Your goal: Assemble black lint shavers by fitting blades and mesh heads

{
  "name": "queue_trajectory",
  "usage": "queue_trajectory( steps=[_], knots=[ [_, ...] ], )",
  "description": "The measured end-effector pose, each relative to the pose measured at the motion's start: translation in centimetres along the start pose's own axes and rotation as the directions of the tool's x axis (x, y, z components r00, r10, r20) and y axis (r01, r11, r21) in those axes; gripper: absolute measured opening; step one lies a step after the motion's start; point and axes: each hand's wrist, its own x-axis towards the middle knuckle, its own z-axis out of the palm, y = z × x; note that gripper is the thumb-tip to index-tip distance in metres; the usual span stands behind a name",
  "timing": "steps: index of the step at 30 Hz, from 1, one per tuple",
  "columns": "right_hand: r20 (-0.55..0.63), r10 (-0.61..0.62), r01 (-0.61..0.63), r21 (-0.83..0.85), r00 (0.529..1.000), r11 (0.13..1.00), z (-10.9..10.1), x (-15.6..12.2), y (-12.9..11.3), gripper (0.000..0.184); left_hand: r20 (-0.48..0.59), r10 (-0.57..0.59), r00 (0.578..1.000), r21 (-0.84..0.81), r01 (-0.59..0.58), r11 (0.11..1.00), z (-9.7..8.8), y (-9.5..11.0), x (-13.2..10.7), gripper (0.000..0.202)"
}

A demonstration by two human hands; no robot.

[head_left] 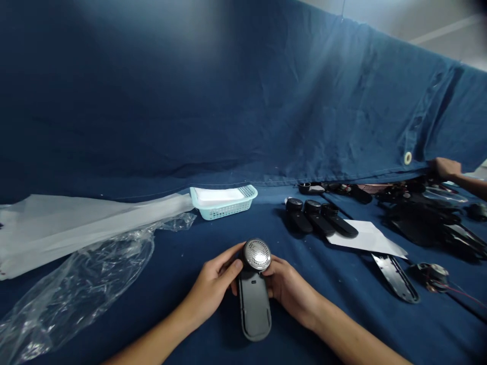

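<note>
A fabric shaver [255,299] with a round perforated metal head and a flat dark grey handle is held in front of me, its handle end pointing toward me. My left hand [216,281] grips it from the left, thumb against the side of the head. On the other side my right hand [289,286] is closed around the neck just below the head; its fingertips are partly hidden behind the shaver. Farther right, several similar black shavers [312,218] lie side by side on the blue cloth.
A light-blue basket [224,210] with white paper inside stands at the back. White sheets [95,223] and clear plastic film [95,284] lie left. At right are a white paper [367,238], a casing half [395,278], a wired motor part [433,276] and another person's hand [447,168].
</note>
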Motion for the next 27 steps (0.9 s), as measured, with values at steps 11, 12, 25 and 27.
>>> queue_trajectory(
  steps=[11,12,25,27],
  knots=[
    [-0.047,-0.003,0.000,-0.070,0.999,0.998,0.2,-0.6,0.1,0.032,0.057,0.005,0.998,-0.059,-0.001,0.998,-0.2,0.1,0.0,0.056],
    [-0.057,-0.003,-0.002,-0.073,0.998,0.997,0.2,-0.6,0.1,0.032,0.068,0.007,0.998,-0.055,-0.003,0.998,-0.2,-0.1,0.0,0.055],
    [-0.058,-0.117,0.095,-0.291,0.991,0.952,2.6,-2.1,-0.6,0.046,0.237,-0.017,0.971,-0.055,0.031,0.998,-0.9,0.0,0.2,0.046],
    [-0.067,-0.109,0.084,-0.303,0.992,0.949,3.0,-2.4,-0.6,0.048,0.245,-0.019,0.969,-0.065,0.036,0.997,-0.9,0.2,0.1,0.043]
  ],
)
